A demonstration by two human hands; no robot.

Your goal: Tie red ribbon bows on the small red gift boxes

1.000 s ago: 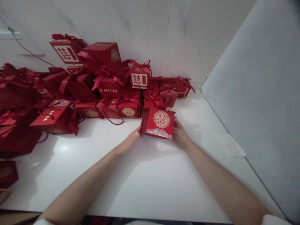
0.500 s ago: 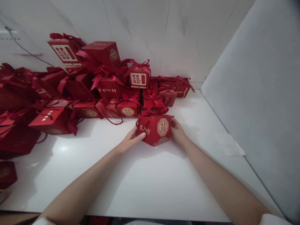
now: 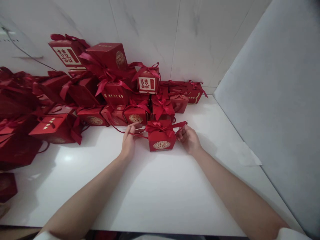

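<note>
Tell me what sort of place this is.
Probably a home or shop counter used for packing wedding favours: a white countertop against tiled walls, piled with red ribbon-tied gift boxes, one box between both hands.

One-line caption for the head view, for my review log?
Both hands, left hand and right hand, hold ribbon ends of a red gift box standing on a white table before stacked red gift boxes.

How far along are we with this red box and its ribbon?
Done: the red box stands upright on the white table, ribbon bow on top. In hand: left hand pinches the red cord, right hand a ribbon end. Left: joining the pile behind.
</note>
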